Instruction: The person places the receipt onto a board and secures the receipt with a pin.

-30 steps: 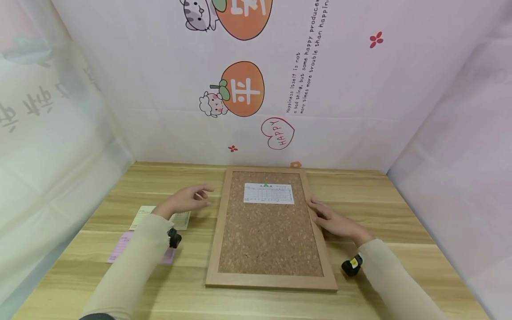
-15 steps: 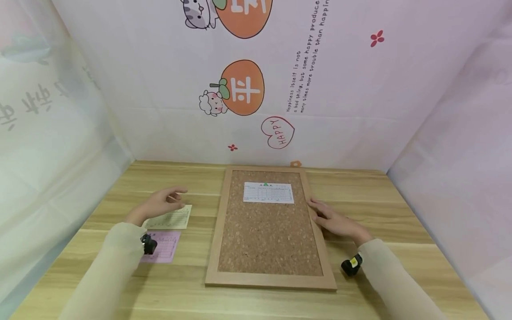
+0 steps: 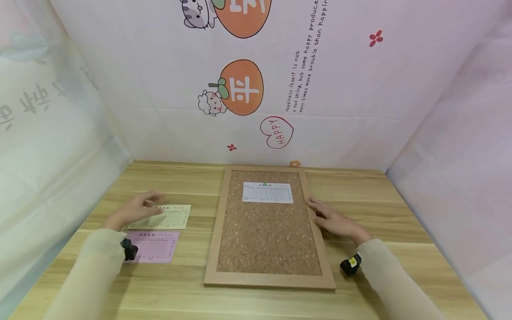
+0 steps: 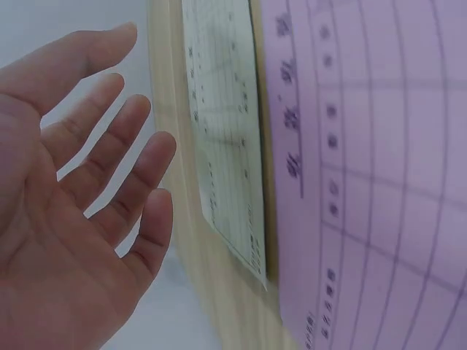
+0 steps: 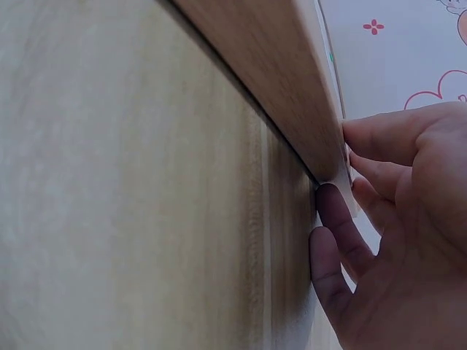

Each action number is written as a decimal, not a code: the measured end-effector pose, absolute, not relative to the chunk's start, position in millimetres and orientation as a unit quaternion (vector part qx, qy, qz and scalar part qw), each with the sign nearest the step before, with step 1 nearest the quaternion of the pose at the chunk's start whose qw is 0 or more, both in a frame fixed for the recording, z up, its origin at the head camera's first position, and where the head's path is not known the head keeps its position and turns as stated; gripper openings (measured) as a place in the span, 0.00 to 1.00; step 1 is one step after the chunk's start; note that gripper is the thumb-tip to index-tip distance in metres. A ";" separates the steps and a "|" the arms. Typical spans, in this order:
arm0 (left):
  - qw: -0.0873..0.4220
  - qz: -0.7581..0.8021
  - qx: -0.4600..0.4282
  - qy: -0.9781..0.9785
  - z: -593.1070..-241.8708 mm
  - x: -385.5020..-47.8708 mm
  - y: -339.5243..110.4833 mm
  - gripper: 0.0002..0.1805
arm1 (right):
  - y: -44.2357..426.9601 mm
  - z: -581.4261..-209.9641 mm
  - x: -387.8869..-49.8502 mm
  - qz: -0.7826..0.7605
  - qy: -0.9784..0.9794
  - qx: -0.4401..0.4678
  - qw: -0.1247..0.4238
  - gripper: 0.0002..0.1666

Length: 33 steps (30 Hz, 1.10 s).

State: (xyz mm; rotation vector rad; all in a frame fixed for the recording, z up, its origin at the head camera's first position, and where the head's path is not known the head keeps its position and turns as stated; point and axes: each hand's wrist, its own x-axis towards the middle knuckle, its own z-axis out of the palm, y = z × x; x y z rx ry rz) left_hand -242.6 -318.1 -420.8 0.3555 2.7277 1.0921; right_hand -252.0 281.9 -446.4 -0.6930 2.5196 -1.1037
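My left hand (image 3: pixel 138 209) hovers over the left part of a pale yellow printed form (image 3: pixel 177 217) on the table. Its fingers are loosely bent and hold nothing, as the left wrist view shows. Just nearer to me lies a purple form (image 3: pixel 158 248), partly behind my wrist camera. A wood-framed cork board (image 3: pixel 268 242) lies flat in the middle, with a white form (image 3: pixel 267 194) on its upper part and a small green pin (image 3: pixel 265 184) at that form's top edge. My right hand (image 3: pixel 337 223) rests against the board's right side, its fingertips touching the wooden frame (image 5: pixel 284 80).
The wood-grain table (image 3: pixel 360 186) meets a white printed cloth (image 3: pixel 340 138) at the back. More pale cloth hangs at the left and right sides. Bare tabletop shows between the forms and the board.
My left hand has moved left and slightly down, from beside the board's left edge to above the yellow form. More of both coloured forms shows. My right hand stays at the frame.
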 end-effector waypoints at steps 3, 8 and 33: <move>0.097 0.365 0.108 0.920 -422.8 -239.5 -325.4 0.37 | 281.1 -445.5 -250.9 -0.391 0.876 -0.235 0.157 0.36; 0.089 0.336 0.105 0.932 -428.3 -236.5 -336.8 0.43 | 282.1 -445.1 -248.8 -0.402 0.873 -0.226 0.163 0.36; 0.132 0.329 0.060 0.933 -426.1 -221.8 -352.4 0.52 | 284.7 -453.6 -252.8 -0.399 0.876 -0.228 0.147 0.35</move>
